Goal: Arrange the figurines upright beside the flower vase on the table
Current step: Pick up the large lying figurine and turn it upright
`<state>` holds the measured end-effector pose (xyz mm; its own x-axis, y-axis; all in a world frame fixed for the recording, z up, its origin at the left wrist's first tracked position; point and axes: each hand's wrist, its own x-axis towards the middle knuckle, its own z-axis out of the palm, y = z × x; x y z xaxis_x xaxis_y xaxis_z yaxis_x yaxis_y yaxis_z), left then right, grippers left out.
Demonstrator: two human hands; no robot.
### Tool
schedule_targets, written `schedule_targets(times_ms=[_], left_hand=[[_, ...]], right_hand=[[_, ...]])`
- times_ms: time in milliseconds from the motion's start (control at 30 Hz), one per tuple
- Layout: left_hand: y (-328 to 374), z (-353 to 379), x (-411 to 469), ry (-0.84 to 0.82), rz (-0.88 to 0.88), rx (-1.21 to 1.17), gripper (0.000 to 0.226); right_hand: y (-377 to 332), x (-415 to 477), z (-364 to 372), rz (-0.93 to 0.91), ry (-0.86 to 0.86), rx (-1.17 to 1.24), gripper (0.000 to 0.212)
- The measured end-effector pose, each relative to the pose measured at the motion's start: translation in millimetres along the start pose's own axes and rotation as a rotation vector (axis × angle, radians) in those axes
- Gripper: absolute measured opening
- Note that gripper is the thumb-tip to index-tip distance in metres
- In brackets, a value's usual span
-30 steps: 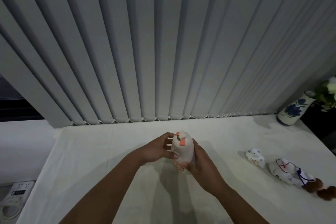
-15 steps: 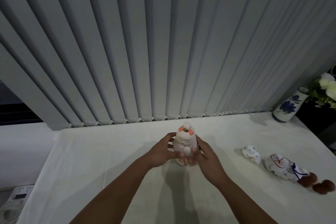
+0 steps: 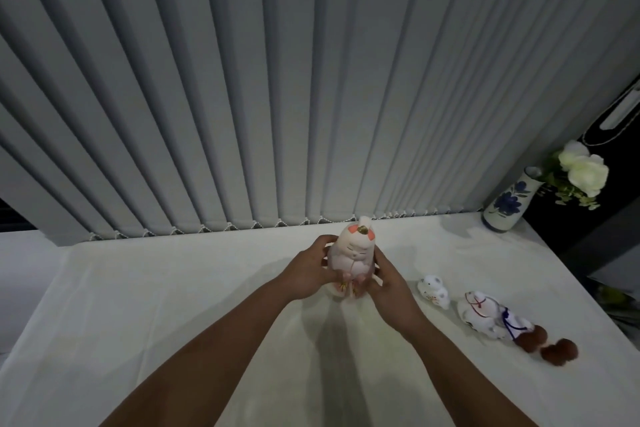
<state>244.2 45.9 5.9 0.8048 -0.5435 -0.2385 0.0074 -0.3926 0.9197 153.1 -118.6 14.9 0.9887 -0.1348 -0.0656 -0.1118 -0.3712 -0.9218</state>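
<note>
A tall white figurine [image 3: 353,251] with pink cheeks and a gold topknot stands upright at the middle of the white table [image 3: 173,305]. My left hand [image 3: 308,270] grips its left side and my right hand [image 3: 388,284] grips its right side. A small white spotted figurine [image 3: 433,289] lies on its side to the right. Beyond it a larger white figurine [image 3: 483,317] with red and blue cords and brown tassels [image 3: 550,345] also lies on its side. The white vase [image 3: 509,201] with blue flowers painted on it stands at the far right corner, holding white roses [image 3: 583,168].
Grey vertical blinds [image 3: 311,97] hang along the table's far edge. A dark area with a bag strap [image 3: 613,121] lies behind the vase on the right. The table's right edge runs diagonally near the tassels.
The tall figurine has been turned from tilted to upright, face toward me, between both hands. The view has shifted, bringing the vase further into the frame.
</note>
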Motion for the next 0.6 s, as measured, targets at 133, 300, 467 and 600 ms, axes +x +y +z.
schedule_targets(times_ms=[133,300,467,600], left_hand=[[15,26,26,-0.029,-0.021,0.029,0.080],[28,55,54,-0.030,-0.044,0.004,0.086],[33,70,71,0.007,-0.077,0.020,0.084],[37,77,79,0.024,-0.096,0.021,0.074]], right_hand=[[20,13,-38,0.037,0.004,-0.050,0.063],[35,34,-84,0.079,-0.090,-0.146,0.053],[49,55,-109,0.086,-0.157,-0.223,0.053],[58,63,-118,0.076,-0.187,-0.197,0.052]])
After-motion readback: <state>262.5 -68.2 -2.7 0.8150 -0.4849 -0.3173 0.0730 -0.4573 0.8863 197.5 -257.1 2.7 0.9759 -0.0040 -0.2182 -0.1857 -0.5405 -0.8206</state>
